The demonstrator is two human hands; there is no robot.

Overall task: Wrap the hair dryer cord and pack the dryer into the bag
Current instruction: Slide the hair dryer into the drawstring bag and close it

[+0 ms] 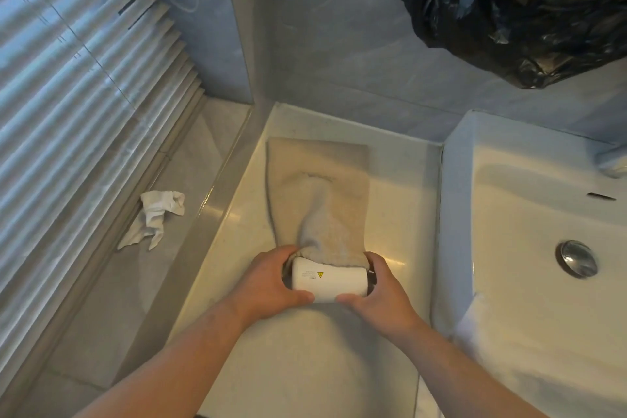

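Beige cloth bag [319, 193] half swallowing our white hair dryer [329, 279]
We curl left hand [268, 282] and right hand [378, 287] round its ends at the bag's near mouth, on the counter [400, 200] left of the sink [509, 214].

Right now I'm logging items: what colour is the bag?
Beige bag, plain with no pattern; the head view shows it best.

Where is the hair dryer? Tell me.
Head view, lower centre, on the counter beside the sink: hair dryer gripped by left hand and right hand, partly inside the bag.
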